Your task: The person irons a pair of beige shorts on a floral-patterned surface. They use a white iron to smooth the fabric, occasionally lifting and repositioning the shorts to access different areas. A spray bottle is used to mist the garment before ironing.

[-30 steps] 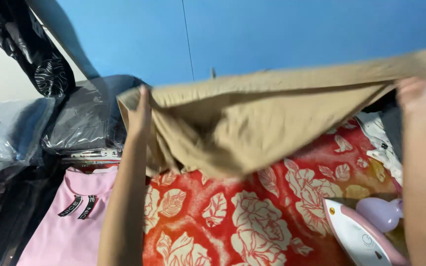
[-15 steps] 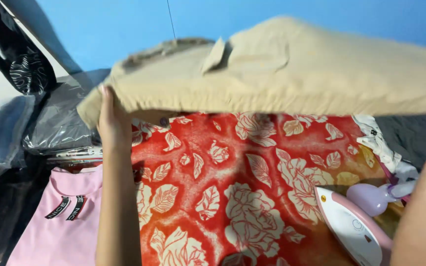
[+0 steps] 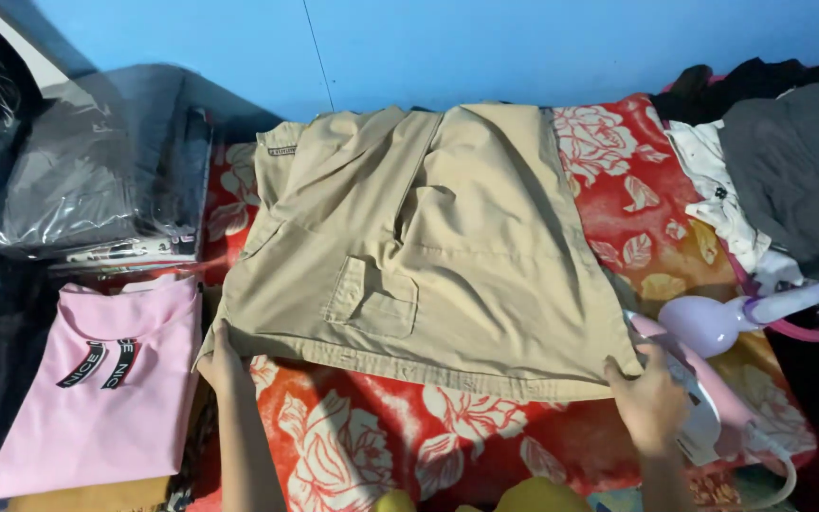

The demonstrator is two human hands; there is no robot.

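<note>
Head view, looking down: two forearms reach up from the bottom edge, one to each near corner of a single tan garment (image 3: pixel 428 256) spread flat. At the very bottom edge sit two small yellow rounded shapes (image 3: pixel 523 498), too cut off to identify. The left hand (image 3: pixel 223 360) grips the garment's near-left hem corner, its fingers curled under the cloth and pinching it. The right hand (image 3: pixel 651 398) holds the near-right hem corner, fingers (image 3: pixel 632 365) bent and closed on the fabric edge; it lies against one pink and white clothes iron (image 3: pixel 703 398), which rests just beside that corner with a lilac handle piece (image 3: pixel 741 318) behind it and a white cord (image 3: pixel 774 469) trailing toward the viewer. The garment has one flap pocket (image 3: pixel 372 299) on its near-left part and lies on a red cloth with a cream flower print (image 3: pixel 409 441), which covers the surface beneath. To the left, apart from the garment, lies one folded pink shirt (image 3: pixel 97 389) with two dark striped bands at the neck. Farther back on the left is a stack of dark folded clothes sealed in clear plastic bags (image 3: pixel 97 180); how many bags cannot be told. At the far right lies a heap of loose clothes, white patterned (image 3: pixel 713 194), grey (image 3: pixel 798 180) and black. A blue wall (image 3: pixel 523 47) closes the scene.
</note>
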